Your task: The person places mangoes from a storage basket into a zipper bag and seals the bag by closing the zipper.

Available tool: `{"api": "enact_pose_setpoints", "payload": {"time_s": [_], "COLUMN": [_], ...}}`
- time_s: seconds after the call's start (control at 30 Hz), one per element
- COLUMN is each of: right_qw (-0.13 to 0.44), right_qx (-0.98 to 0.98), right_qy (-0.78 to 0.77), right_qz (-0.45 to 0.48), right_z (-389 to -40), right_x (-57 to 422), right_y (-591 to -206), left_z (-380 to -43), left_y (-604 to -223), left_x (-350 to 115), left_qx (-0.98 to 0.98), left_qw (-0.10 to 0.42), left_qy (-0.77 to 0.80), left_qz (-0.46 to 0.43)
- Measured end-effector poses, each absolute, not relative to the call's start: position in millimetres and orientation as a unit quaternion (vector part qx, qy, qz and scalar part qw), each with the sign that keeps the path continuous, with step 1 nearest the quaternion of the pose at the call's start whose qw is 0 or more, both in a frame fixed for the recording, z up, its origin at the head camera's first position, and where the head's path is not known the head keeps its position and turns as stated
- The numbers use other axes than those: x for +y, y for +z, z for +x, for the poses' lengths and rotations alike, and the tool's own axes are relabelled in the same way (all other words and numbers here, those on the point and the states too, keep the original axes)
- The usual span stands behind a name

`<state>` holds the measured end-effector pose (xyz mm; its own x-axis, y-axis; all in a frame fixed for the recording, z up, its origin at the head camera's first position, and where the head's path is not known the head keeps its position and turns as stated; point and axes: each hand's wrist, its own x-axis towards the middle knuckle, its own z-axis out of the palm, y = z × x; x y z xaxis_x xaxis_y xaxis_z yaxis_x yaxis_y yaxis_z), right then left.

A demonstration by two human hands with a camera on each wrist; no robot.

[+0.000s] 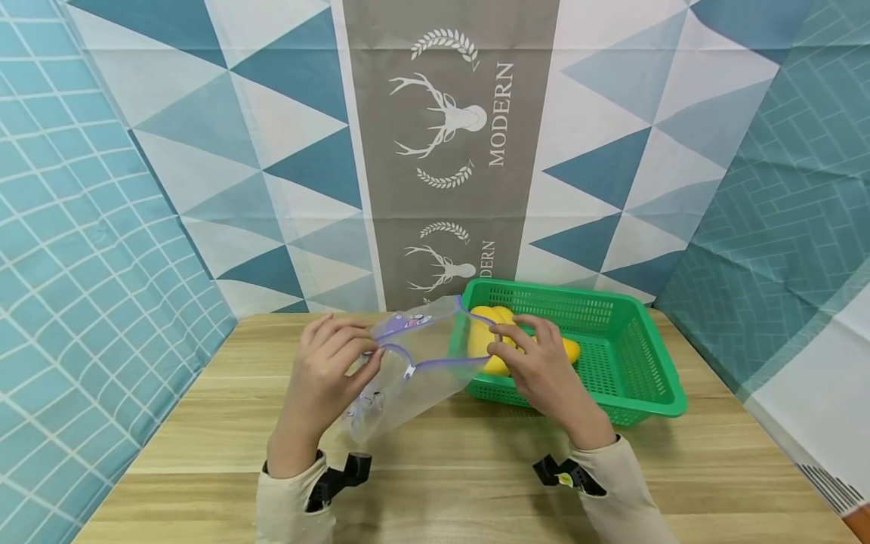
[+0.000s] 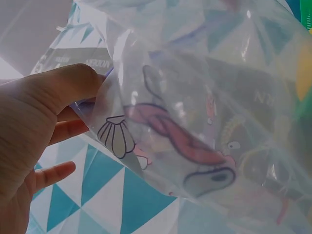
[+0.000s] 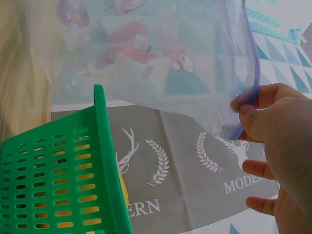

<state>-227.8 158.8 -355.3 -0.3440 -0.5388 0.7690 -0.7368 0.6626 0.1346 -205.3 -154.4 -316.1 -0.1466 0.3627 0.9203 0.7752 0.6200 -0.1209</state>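
Between both hands a clear zip bag [image 1: 428, 385] with purple edging and cartoon prints is stretched, its mouth spread apart and facing up. My left hand [image 1: 329, 366] pinches one end of the mouth between thumb and fingers; the left wrist view shows the printed plastic [image 2: 170, 131] beside that hand [image 2: 44, 117]. At the other end, my right hand [image 1: 537, 363] pinches the purple corner, and the right wrist view shows thumb and forefinger of this hand [image 3: 278, 131] on the edging. Behind the bag's right side, yellow rounded items [image 1: 482, 340] lie in a green basket [image 1: 652, 363].
The basket stands on the wooden table [image 1: 224, 423] at the right, close to the right forearm. A patterned cloth wall [image 1: 448, 151] rises behind the table, with a blue tiled sheet [image 1: 81, 249] on the left. Black wrist mounts [image 1: 340, 480] sit on both sleeves.
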Motion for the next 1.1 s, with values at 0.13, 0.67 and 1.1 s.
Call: {"api": "enact_pose_setpoints", "payload": {"time_s": [0.13, 0.67, 1.1], "right_qw": [0.42, 0.414, 0.416], "right_qx": [-0.809, -0.811, -0.806], "right_qy": [0.122, 0.134, 0.145], "right_qz": [0.393, 0.39, 0.397], "right_z": [-227.5, -226.9, -226.9], "right_x": [159.7, 161.6, 159.1], "right_y": [-354.1, -354.6, -354.0], "left_z": [-208.5, -223.8, -226.9], "left_y": [-317.2, -329.7, -331.4], "left_x": [-154.8, -161.5, -154.4], "left_qx": [-0.718, -0.716, -0.706], "left_qw": [0.547, 0.553, 0.542], "left_qy": [-0.191, -0.214, -0.236], "left_qz": [-0.386, -0.37, -0.39]}}
